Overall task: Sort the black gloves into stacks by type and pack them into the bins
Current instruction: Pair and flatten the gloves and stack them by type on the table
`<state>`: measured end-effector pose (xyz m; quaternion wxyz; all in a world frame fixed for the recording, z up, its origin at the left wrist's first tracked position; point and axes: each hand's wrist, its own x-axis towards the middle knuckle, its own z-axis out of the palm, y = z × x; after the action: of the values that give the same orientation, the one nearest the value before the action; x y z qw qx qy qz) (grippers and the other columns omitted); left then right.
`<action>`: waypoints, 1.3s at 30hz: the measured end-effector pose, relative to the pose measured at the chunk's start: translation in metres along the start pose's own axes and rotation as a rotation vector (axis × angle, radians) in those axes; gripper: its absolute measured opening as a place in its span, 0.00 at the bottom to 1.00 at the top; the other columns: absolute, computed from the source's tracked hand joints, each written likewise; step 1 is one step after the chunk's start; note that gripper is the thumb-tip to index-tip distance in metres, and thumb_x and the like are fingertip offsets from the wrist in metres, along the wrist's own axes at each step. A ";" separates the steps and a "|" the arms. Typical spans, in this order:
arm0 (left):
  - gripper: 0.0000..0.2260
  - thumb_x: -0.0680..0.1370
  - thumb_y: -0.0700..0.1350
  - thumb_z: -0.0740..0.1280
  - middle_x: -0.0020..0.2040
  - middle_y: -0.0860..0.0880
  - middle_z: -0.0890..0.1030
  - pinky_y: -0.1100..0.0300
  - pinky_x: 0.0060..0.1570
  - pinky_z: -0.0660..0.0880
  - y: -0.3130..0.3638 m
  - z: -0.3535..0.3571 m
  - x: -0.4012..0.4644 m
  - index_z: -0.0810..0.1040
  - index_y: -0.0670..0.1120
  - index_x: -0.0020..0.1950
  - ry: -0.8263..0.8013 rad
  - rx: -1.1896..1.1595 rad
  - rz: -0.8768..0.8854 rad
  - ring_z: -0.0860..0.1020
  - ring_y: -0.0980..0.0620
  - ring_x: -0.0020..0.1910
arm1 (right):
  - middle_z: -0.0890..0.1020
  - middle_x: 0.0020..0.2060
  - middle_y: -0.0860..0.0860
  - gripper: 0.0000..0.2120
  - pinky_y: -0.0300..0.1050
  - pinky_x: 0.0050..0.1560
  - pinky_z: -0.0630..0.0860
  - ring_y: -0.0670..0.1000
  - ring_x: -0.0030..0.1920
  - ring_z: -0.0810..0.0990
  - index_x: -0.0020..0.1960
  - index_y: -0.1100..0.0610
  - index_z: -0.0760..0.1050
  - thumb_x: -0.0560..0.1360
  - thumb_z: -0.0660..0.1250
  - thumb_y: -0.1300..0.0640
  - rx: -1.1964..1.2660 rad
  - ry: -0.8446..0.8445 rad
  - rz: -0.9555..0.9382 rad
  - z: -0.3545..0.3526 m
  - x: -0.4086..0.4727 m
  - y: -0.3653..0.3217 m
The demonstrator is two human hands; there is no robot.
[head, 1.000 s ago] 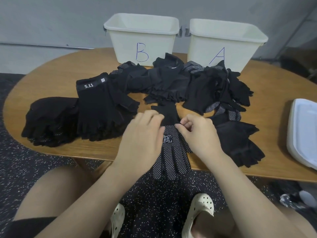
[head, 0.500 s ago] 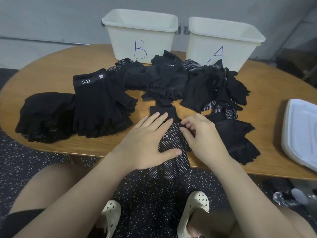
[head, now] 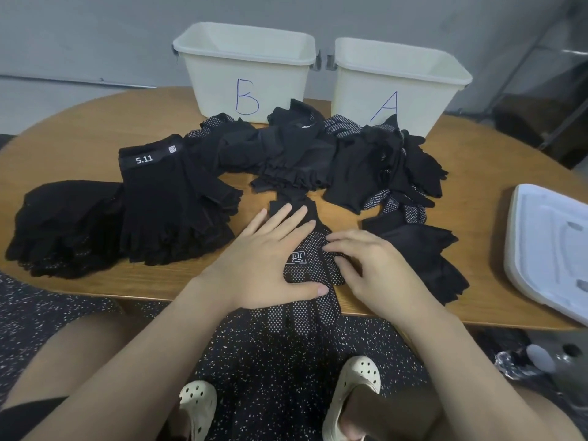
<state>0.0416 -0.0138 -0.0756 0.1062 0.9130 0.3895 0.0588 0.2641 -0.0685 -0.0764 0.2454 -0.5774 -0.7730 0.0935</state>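
1. We sit at a wooden table [head: 496, 173], looking down at our own two hands and a spread of black gloves.
2. Our left hand [head: 267, 259] lies flat, fingers straight and spread, pressing on the dotted glove [head: 313, 272] at the near edge; nothing is grasped.
3. Our right hand [head: 375, 272] rests on the same glove from its 3 o'clock side, fingers bent low over the dotted fabric. Whether they pinch it or only press, we cannot tell.
4. The dotted glove lies cuff toward 12 o'clock, its fingers hanging over the table edge toward 6 o'clock. A small white square logo shows on it between our hands; unreadable.
5. At 9 o'clock from our hands: a stack of fingerless gloves [head: 171, 214], the top cuff printed "5.11" in white, with a small white patch beside it.
6. Further toward 9 o'clock, touching that stack: a second dark stack [head: 63, 224], with faint dots at its near edge.
7. At 12 o'clock: an unsorted heap [head: 318, 157] of black gloves, some dotted, reaching to the bins.
8. At 3 o'clock, just beside our right hand: a small pile of plain gloves [head: 426, 249].
9. Beyond the heap: two cream bins, bin B [head: 219, 81] at 11 o'clock and bin A [head: 423, 87] at 1 o'clock, letters hand-drawn in blue.
10. A white lid [head: 547, 249] lies at the far 3 o'clock edge.
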 end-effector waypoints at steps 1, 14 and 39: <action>0.49 0.73 0.80 0.53 0.84 0.56 0.39 0.48 0.82 0.39 -0.001 -0.001 0.001 0.46 0.54 0.85 -0.007 -0.003 0.001 0.33 0.58 0.81 | 0.81 0.62 0.43 0.13 0.53 0.68 0.74 0.47 0.64 0.78 0.61 0.52 0.84 0.79 0.69 0.61 0.004 -0.004 0.010 0.000 0.001 0.000; 0.38 0.80 0.74 0.48 0.84 0.57 0.48 0.55 0.81 0.38 0.004 -0.006 -0.011 0.53 0.55 0.85 0.095 -0.083 0.001 0.40 0.62 0.82 | 0.82 0.53 0.48 0.08 0.58 0.59 0.76 0.52 0.55 0.79 0.55 0.56 0.83 0.77 0.71 0.59 -0.147 0.211 0.081 -0.027 0.032 0.014; 0.31 0.82 0.68 0.47 0.77 0.59 0.68 0.65 0.78 0.45 0.013 -0.007 -0.014 0.72 0.54 0.77 0.240 -0.248 -0.059 0.56 0.68 0.77 | 0.77 0.37 0.57 0.10 0.40 0.43 0.70 0.48 0.40 0.73 0.43 0.57 0.75 0.83 0.63 0.59 0.634 0.280 0.242 -0.056 0.048 0.006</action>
<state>0.0403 -0.0319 -0.0662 0.1723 0.8675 0.4158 0.2117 0.2862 -0.0294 -0.0182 0.5029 -0.5669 -0.5907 0.2769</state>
